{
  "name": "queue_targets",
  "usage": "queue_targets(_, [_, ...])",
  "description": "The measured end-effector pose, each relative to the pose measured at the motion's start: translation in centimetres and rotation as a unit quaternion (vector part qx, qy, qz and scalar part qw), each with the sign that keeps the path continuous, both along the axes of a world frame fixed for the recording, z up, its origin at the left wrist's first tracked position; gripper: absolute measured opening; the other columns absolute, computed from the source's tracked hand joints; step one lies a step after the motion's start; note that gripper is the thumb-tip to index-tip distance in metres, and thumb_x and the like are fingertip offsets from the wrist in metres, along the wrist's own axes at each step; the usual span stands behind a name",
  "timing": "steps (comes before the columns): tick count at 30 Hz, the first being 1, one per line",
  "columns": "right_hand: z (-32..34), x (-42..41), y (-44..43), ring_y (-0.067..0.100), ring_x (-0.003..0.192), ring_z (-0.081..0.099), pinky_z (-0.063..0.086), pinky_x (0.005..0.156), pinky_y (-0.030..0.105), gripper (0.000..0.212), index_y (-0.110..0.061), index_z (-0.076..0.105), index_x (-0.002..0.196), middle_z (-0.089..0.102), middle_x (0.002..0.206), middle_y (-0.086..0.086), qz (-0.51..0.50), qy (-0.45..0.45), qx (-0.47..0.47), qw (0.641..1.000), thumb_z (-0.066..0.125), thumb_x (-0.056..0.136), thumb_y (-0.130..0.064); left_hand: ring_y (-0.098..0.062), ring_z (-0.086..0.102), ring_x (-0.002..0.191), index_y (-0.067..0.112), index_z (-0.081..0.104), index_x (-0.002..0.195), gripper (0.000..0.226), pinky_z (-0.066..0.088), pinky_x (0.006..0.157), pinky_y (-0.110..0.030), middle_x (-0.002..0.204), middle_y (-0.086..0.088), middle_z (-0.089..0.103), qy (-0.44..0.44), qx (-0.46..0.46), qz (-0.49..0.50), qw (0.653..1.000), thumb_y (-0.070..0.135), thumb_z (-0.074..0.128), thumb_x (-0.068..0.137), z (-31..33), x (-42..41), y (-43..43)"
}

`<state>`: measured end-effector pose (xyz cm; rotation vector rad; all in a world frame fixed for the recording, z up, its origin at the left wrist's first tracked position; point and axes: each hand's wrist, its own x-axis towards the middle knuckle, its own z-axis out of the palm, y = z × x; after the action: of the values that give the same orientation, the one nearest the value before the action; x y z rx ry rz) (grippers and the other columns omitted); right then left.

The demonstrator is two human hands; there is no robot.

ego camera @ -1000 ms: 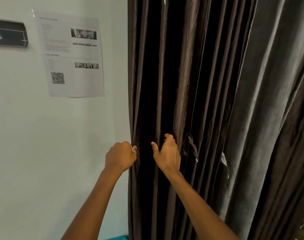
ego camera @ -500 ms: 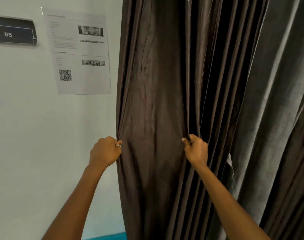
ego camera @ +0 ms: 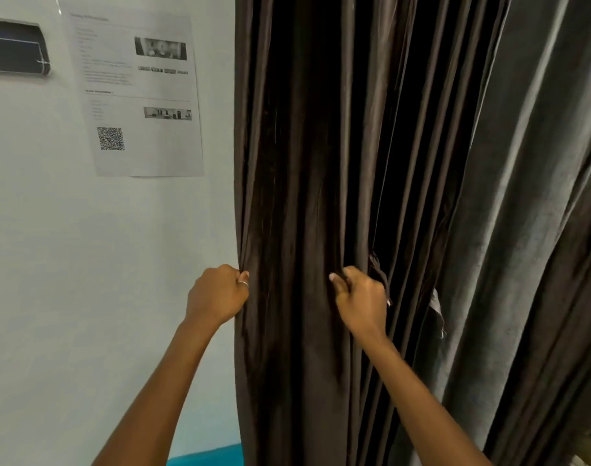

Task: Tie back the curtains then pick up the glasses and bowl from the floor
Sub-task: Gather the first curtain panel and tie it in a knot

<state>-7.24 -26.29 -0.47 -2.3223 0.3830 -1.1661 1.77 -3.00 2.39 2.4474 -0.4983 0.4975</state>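
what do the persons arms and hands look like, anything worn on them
Both arms are bare as far as the frame shows: no sleeves, watch or bracelet on the left forearm or the right forearm. The left hand wears a thin silver-coloured ring on one finger. The right hand shows no ring; its visible nails are pale.

On my feed the brown curtain [ego camera: 304,196] is dark and plain, the grey curtain [ego camera: 529,196] paler; white wall [ego camera: 85,280], white notice [ego camera: 159,153] with a black QR code [ego camera: 110,138], teal floor strip [ego camera: 206,458].
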Motion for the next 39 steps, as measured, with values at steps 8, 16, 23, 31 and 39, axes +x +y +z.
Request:
queue_targets(8, [-0.7,1.6,6.3,0.001,0.051,0.044,0.031,0.049,0.015,0.036,-0.026,0.042,0.068,0.046,0.064,-0.013,0.084,-0.038,0.035,0.995,0.065,0.096,-0.026,-0.021,0.053,0.051,0.017,0.044,0.055,0.051,0.039,0.054,-0.028,0.054,-0.001,0.052,0.004,-0.010,-0.056,0.998,0.038,0.045,0.101,0.0,-2.2,-3.5])
queue_targets(16, [-2.6,2.4,9.7,0.007,0.077,0.059,0.049,0.066,0.014,0.012,-0.012,0.072,0.097,0.063,0.089,-0.001,0.142,-0.028,0.061,0.988,0.060,0.098,-0.011,-0.033,0.071,0.075,0.002,0.063,0.070,0.053,0.059,0.074,-0.052,0.074,-0.017,0.070,0.124,-0.157,-0.106,0.974,0.042,0.046,0.100,-0.7,-1.5,-2.5])
queue_targets(23, [-2.9,2.3,11.3,0.009,0.072,0.060,0.054,0.063,0.022,0.008,-0.014,0.071,0.098,0.062,0.084,-0.002,0.123,-0.025,0.051,0.991,0.063,0.096,-0.014,-0.019,0.068,0.067,0.006,0.066,0.071,0.083,0.058,0.072,-0.036,0.067,-0.006,0.069,0.151,-0.115,-0.073,0.979,0.079,0.029,0.088,0.3,-3.0,-3.3])
queue_targets(31, [-2.6,2.2,10.6,0.011,0.073,0.060,0.050,0.061,0.018,0.010,-0.011,0.072,0.095,0.063,0.086,0.001,0.118,-0.001,0.025,0.993,0.063,0.096,-0.012,-0.020,0.063,0.066,0.014,0.058,0.072,0.043,0.050,0.062,-0.032,0.070,-0.004,0.063,0.084,-0.060,-0.002,0.995,0.041,0.042,0.101,0.4,-3.0,-4.2])
queue_targets(39, [-0.5,-0.4,6.3,0.004,0.082,0.065,0.058,0.073,0.023,0.021,-0.021,0.072,0.112,0.066,0.102,-0.007,0.078,-0.074,0.057,0.993,0.070,0.092,-0.026,-0.019,0.058,0.059,0.014,0.053,0.065,0.046,0.043,0.058,-0.028,0.064,-0.003,0.058,0.056,-0.045,0.007,0.997,0.039,0.042,0.103,0.1,-2.3,-3.7])
